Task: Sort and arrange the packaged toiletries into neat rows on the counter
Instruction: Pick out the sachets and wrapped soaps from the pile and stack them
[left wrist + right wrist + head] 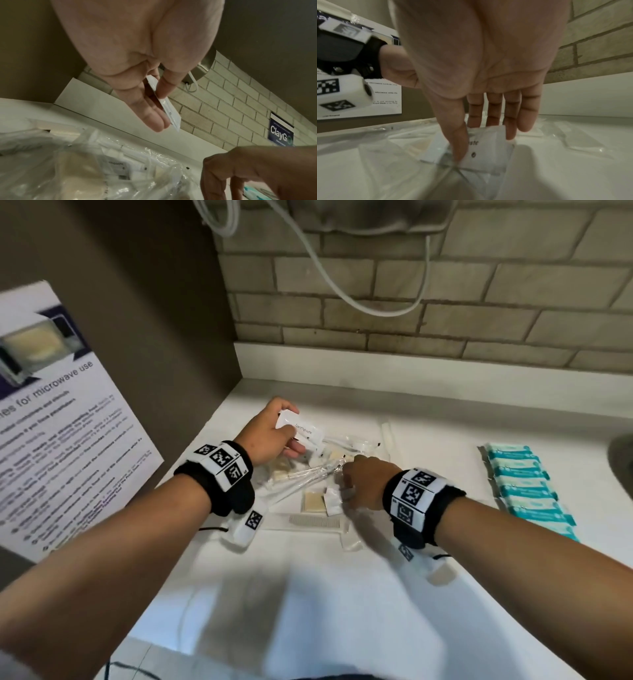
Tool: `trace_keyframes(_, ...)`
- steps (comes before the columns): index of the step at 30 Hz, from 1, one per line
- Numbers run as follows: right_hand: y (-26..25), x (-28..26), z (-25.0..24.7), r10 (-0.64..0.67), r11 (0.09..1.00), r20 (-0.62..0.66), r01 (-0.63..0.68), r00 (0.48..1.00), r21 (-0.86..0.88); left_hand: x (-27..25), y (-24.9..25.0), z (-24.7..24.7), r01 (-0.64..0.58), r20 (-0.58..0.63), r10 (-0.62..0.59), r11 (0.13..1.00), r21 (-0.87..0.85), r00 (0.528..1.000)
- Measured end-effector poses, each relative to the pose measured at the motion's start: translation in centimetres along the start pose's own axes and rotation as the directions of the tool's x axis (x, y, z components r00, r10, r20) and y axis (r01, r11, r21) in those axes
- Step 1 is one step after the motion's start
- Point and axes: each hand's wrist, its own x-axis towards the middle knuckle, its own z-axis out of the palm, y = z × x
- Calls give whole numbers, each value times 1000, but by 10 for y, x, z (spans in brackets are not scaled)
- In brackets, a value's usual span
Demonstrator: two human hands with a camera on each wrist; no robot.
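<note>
My left hand (291,431) holds a white toothpaste packet (303,430) above the back of the pile, pinched between thumb and fingers (154,121); the left wrist view shows the packet (171,113) edge-on. A heap of clear-wrapped toiletries (318,474) lies mid-counter: toothpaste sachets, beige pads, thin sticks. My right hand (346,484) reaches down into the heap. In the right wrist view its thumb (458,142) and fingers pinch another white toothpaste sachet (488,155) lying among the wrappers.
A wrapped comb (315,522) lies at the heap's near edge. A neat row of teal packets (527,487) runs along the right of the counter (342,611). A microwave poster (61,422) leans at left, a brick wall behind, a dark sink edge (621,460) far right.
</note>
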Motion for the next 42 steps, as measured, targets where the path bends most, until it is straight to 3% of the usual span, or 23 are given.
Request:
trace_keyframes(4,-2,-4,-23,3,994,58,-10,998,112,2,-1,-4,3,0,-3,999,-33,1000)
trace_keyframes(10,-6,8,-67,-53,883,-119,102,992,458,-3,4,-10,12,43,-7,993,-120,999)
trace_keyframes(15,-16,31,-85,-21,866,-266,151,964,477,-8,10,-14,43,94,-20,968,-248,995)
trace_keyframes(21,-30,57,-82,4,807,-354,206,935,553,-3,-5,-25,57,167,-23,977,-206,986)
trace_keyframes(24,-33,70,-80,18,834,-347,177,938,523,4,-18,-38,66,115,-46,981,-181,992)
trace_keyframes(27,-28,85,-77,78,877,-308,81,948,473,12,-27,-58,30,-43,-38,985,-172,998)
trace_keyframes(31,-28,103,-63,83,975,-88,-63,993,211,24,-25,-79,-31,-141,8,986,-163,990)
trace_keyframes(36,-40,109,-43,14,1000,123,-15,992,1,35,-25,-87,-45,-138,19,981,-189,990)
trace_keyframes(38,-37,114,-36,7,1000,92,-5,996,-19,36,-30,-84,-53,-118,34,985,-165,992)
trace_keyframes(42,-31,121,-43,10,993,-5,-9,1000,117,37,-35,-75,-45,-95,35,993,-107,995)
